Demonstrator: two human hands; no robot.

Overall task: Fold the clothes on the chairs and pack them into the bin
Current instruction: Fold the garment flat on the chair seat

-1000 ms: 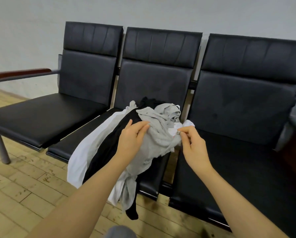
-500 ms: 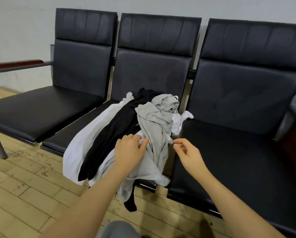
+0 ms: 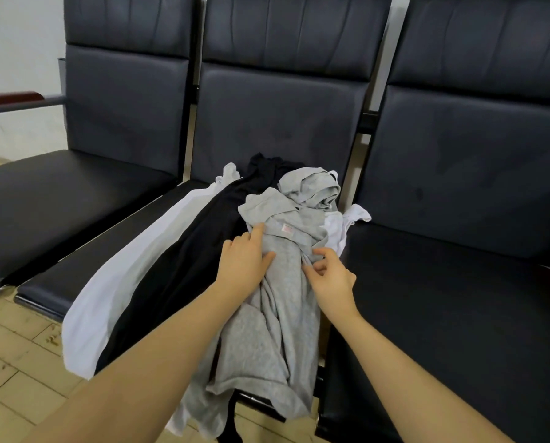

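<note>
Black padded chairs (image 3: 458, 193) in a row, a heap of clothes on the middle seat.

Over that seat's front edge hang a white cotton garment (image 3: 114, 282), a black garment (image 3: 184, 270) beside it and a crumpled grey cotton garment (image 3: 286, 282) on top. The left hand (image 3: 243, 266) rests on the grey garment with fingers fairly straight; the right hand (image 3: 331, 276) pinches a fold of its right edge between curled fingers and thumb.

Soft, even indoor light; wide-angle bending and slight blur at edges.
</note>
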